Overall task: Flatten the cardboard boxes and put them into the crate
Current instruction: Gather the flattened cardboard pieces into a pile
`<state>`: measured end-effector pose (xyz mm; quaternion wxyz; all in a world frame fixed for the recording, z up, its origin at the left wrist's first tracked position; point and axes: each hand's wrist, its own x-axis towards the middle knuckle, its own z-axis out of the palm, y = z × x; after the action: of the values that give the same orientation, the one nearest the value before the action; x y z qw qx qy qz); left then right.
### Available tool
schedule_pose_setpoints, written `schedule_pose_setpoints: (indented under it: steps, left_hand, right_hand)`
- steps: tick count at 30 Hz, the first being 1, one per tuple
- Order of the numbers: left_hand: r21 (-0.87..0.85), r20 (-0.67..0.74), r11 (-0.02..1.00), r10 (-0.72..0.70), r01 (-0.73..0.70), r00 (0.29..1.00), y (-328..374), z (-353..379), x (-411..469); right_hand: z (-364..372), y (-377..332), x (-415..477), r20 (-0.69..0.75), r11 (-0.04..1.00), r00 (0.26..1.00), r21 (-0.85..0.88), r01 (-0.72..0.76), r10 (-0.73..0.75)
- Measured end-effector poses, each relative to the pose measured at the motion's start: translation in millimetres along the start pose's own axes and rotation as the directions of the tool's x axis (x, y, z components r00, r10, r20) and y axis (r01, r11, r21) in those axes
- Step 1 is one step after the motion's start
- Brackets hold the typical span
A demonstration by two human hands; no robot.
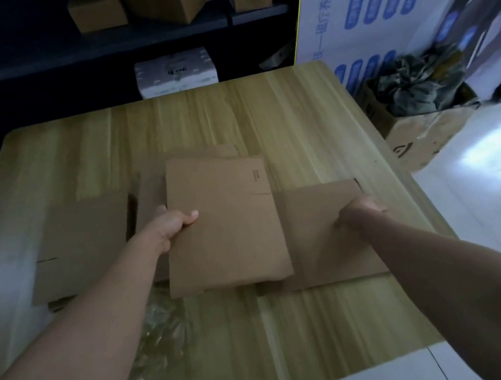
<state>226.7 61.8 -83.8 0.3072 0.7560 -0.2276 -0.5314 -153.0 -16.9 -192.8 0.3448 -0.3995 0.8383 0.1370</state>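
Head view: I'm pinching the left edge of a flattened box [222, 228] with my left grip [178, 222], thumb on top, holding it over the middle of the table [294, 105]. My right grip [358, 211] is curling round the right edge of a second flat box [321, 237], which is lying at 3 o'clock of the first and partly under it. A third flat box [81, 246] is lying at 9 o'clock. Crumpled clear plastic [159, 326] is sitting at 7 o'clock. An open carton [397, 120] stuffed with dark cloth is standing on the floor at 2 o'clock.
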Motion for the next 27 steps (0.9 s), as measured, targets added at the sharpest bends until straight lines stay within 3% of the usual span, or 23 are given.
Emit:
schedule_pose_setpoints:
  steps: [3,6,9,11,15,20,21,24,27]
  left_hand:
    - [0.004,-0.059,1.000,0.024,-0.023,0.998,-7.1,5.5,-3.1]
    - [0.017,-0.059,0.999,0.029,-0.028,0.998,-4.0,11.1,-10.2]
    - [-0.021,-0.024,1.000,-0.003,0.003,1.000,6.7,16.0,-18.5]
    - [-0.059,-0.015,0.998,-0.012,0.011,1.000,15.4,23.6,-24.7]
    - [-0.182,0.050,0.983,-0.009,0.018,0.999,33.8,62.4,-42.1]
    - [-0.350,0.213,0.930,-0.042,0.117,0.976,46.2,122.4,-62.3]
    - [-0.371,0.229,0.919,-0.052,0.136,0.972,45.4,132.6,-65.1]
    - [-0.394,0.242,0.904,-0.070,0.164,0.968,39.1,151.0,-65.7]
    - [-0.384,0.228,0.908,-0.080,0.165,0.970,30.7,156.6,-60.8]
  right_hand:
    - [-13.6,-2.2,-12.2,0.008,0.998,0.999,0.037,0.050,-0.050]
    - [-47.3,1.3,-65.2,0.010,0.941,0.985,0.296,0.163,-0.174]
    - [-88.0,-0.9,-83.1,0.034,0.818,0.974,0.550,0.167,-0.222]
    - [-115.8,-0.2,-86.9,0.009,0.756,0.962,0.620,0.209,-0.274]
    - [-150.2,9.0,-91.6,-0.152,0.595,0.940,0.740,0.314,-0.307]
    - [-135.6,17.5,-99.4,0.026,0.302,0.970,0.952,0.051,-0.244]
    - [-130.7,20.0,-99.2,0.065,0.290,0.967,0.957,0.009,-0.247]
    - [-126.4,34.1,-100.4,0.215,0.418,0.939,0.904,-0.088,-0.269]
    - [-128.4,50.0,-94.2,0.343,0.470,0.886,0.866,-0.170,-0.311]
